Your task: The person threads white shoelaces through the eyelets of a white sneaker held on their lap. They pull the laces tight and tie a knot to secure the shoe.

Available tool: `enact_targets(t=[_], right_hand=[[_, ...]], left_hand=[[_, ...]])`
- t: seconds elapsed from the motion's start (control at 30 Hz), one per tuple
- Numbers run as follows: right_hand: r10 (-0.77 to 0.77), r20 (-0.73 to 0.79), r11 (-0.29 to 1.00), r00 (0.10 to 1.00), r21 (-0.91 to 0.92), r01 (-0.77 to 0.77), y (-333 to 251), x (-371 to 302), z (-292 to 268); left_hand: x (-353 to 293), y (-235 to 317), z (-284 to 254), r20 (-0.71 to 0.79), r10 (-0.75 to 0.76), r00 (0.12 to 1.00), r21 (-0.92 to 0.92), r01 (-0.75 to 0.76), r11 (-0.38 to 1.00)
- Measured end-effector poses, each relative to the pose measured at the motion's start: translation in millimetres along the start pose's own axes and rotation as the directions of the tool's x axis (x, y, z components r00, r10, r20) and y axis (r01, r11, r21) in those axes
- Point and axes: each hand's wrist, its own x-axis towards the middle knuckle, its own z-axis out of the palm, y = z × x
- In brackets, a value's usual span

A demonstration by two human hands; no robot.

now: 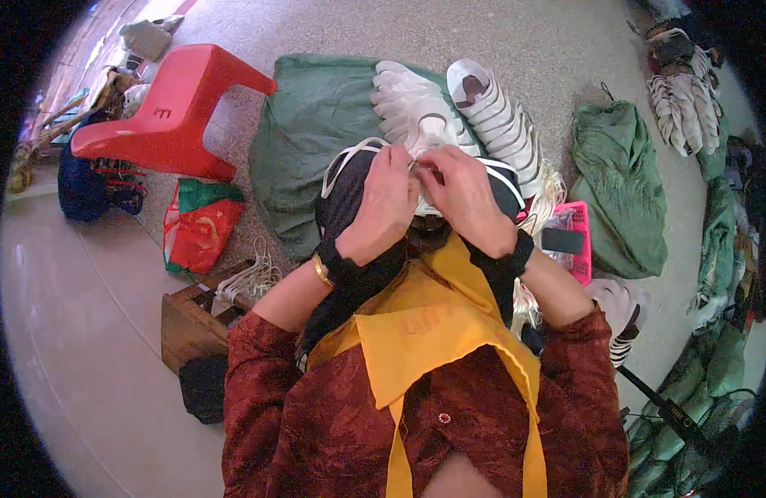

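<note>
A white shoe upper (433, 130) is held over my lap, between my knees. My left hand (386, 199) grips its near left side, with the fingers closed. Against its near edge my right hand (466, 197) makes a pinch, fingertips meeting those of the left; what is in that pinch is too small to tell. White shoelaces (347, 156) lie across my left knee, and more white laces (501, 170) cross the right one. Just beyond, a row of nested white shoe uppers (397, 91) and a second stacked row (503, 120) rest on green cloth (304, 133).
A red plastic chair (163, 112) stands at left, above a red and green bag (202, 228). Nearer is a wooden box (186, 328) with white laces. To my right are a pink basket (580, 249), a green sack (619, 191) and more uppers (684, 104).
</note>
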Motion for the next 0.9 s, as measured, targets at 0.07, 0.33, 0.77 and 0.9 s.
enact_targets(t=[0.07,0.33,0.77,0.9], right_hand=[[0.009,0.019,0.999,1.000,-0.031,-0.009,-1,2,1],[0.014,0.004,0.989,1.000,-0.149,-0.014,1,4,9],[0.028,-0.056,0.983,0.998,-0.178,-0.038,1,5,20],[0.003,-0.027,0.983,1.000,-0.185,-0.008,0,1,16]], left_hand=[[-1,-3,1,-0.023,0.014,1.000,-0.030,-0.015,0.999],[0,-3,2,-0.080,-0.010,0.997,-0.096,0.002,0.995],[-1,-3,1,-0.096,-0.039,0.995,-0.109,0.028,0.994],[-1,-4,1,-0.108,-0.035,0.994,-0.095,0.024,0.995]])
